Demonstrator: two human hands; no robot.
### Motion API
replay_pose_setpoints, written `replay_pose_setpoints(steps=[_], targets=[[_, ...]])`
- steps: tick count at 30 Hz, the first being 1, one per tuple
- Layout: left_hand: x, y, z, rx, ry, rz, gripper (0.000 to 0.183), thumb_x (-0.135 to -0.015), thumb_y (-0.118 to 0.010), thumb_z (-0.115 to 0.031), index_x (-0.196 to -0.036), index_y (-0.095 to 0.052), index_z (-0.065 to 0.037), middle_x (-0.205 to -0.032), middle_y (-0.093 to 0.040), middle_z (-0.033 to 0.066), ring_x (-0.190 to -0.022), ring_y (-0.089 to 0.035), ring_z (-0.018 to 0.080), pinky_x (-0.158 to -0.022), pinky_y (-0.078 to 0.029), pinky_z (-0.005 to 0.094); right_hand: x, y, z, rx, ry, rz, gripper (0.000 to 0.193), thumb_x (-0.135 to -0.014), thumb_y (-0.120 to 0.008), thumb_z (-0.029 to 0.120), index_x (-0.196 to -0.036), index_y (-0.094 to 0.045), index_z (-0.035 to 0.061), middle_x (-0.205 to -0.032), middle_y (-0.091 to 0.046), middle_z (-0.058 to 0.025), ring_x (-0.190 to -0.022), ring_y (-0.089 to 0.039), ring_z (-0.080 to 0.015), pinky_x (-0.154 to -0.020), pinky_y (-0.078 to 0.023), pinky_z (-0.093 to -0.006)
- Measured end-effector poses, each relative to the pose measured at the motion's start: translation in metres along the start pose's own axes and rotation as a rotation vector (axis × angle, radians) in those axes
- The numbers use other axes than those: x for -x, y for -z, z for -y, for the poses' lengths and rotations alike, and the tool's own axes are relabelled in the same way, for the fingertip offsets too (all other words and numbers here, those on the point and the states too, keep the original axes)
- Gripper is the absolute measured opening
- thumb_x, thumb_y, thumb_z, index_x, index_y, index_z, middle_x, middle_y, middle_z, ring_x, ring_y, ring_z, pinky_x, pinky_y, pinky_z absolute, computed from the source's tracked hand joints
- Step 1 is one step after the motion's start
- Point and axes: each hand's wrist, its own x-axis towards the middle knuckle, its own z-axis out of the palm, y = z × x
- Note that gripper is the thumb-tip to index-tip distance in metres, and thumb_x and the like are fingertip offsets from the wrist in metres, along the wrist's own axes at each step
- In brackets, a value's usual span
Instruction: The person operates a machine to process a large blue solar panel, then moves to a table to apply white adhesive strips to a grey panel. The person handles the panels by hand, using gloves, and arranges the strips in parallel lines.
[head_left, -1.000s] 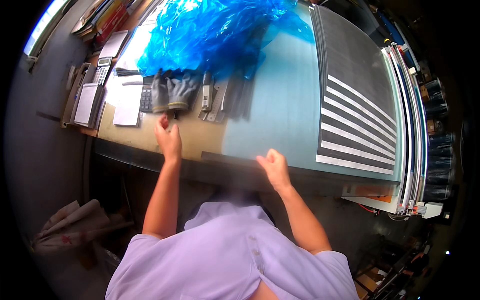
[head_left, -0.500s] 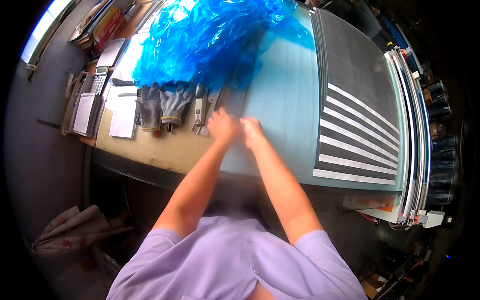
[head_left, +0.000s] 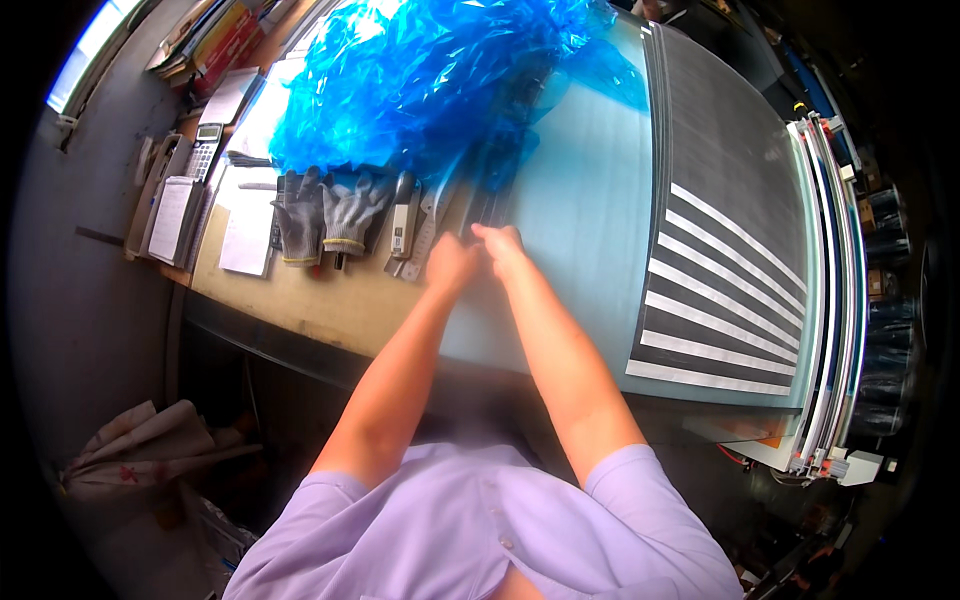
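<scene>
My left hand [head_left: 455, 265] and my right hand [head_left: 499, 248] are almost touching above the worktable, both closed with the fingers curled in. The left is slightly blurred. On the right one the thumb and forefinger press together, pointing left. Whatever they pinch is too thin or hidden to name. A see-through strip [head_left: 491, 207] runs from just beyond them toward crumpled blue plastic film [head_left: 400, 95]. Left of my left hand lie a metal ruler [head_left: 424, 232] and a white-and-grey cutter-like tool [head_left: 402, 222]. Under my hands, a light blue surface [head_left: 580, 230] meets a tan board [head_left: 330, 305].
Grey work gloves [head_left: 342, 215] and white paper [head_left: 246, 230] lie at left, beyond them a calculator [head_left: 204, 143] and notepad [head_left: 172, 218]. A dark sheet with white stripes [head_left: 735, 130] covers the right side. Upright framed panels [head_left: 835, 290] stand at the right edge.
The fingers of my left hand, more spread before, are now curled in close to my right hand. The right hand has risen slightly. The whole view has shifted a little.
</scene>
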Motion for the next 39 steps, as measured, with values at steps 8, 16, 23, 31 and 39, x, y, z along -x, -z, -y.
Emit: replay_pose_setpoints(steps=[8,16,23,31,39], targets=[[0.005,-0.037,0.017,0.187,-0.145,0.034,0.03,-0.09,-0.06,-0.021,-0.108,-0.064,0.004,-0.092,-0.069,0.0203,-0.084,-0.068,0.0302,-0.075,-0.052,0.0395,-0.039,0.021,-0.044,0.067,0.241,-0.105,0.05,-0.086,-0.073,0.018,-0.121,-0.051,-0.0097,-0.117,-0.061,-0.0246,-0.111,-0.06,-0.0338,-0.088,-0.051,-0.045],[0.085,-0.035,0.015,0.515,-0.179,0.549,0.032,-0.095,-0.06,-0.028,-0.106,-0.063,0.002,-0.084,-0.066,0.0128,-0.08,-0.065,0.0219,-0.072,-0.05,0.0376,-0.04,0.127,-0.088,-0.244,0.037,0.23,0.063,-0.082,-0.077,0.019,-0.133,-0.046,-0.0026,-0.125,-0.056,-0.0187,-0.11,-0.057,-0.0291,-0.089,-0.05,-0.0486],[0.09,-0.057,0.022,-0.167,-0.512,-0.093,0.048,-0.086,-0.065,-0.019,-0.127,-0.05,0.0,-0.119,-0.054,0.0225,-0.097,-0.057,0.0416,-0.083,-0.049,0.0474,-0.034,0.15,-0.136,-0.062,0.14,-0.038,0.064,-0.079,-0.075,0.012,-0.133,-0.047,-0.0082,-0.123,-0.061,-0.0206,-0.109,-0.06,-0.029,-0.092,-0.049,-0.041],[0.095,-0.091,0.005,0.145,-0.271,0.006,0.054,-0.086,-0.064,-0.016,-0.133,-0.045,0.004,-0.119,-0.054,0.0247,-0.102,-0.059,0.0385,-0.086,-0.05,0.0448,0.036,0.123,-0.087,0.195,0.263,-0.098,0.026,-0.076,-0.072,0.004,-0.096,-0.061,-0.0069,-0.085,-0.069,-0.0165,-0.078,-0.064,-0.0208,-0.07,-0.05,-0.0378],[0.075,-0.109,0.03,0.396,-0.159,0.165,0.04,-0.083,-0.071,-0.01,-0.116,-0.058,0.008,-0.097,-0.068,0.0114,-0.083,-0.063,0.0195,-0.071,-0.051,0.0324,-0.016,0.141,-0.134,0.054,0.172,0.045,0.075,-0.079,-0.076,0.014,-0.139,-0.038,-0.0082,-0.112,-0.064,-0.02,-0.095,-0.066,-0.028,-0.078,-0.053,-0.0397]])
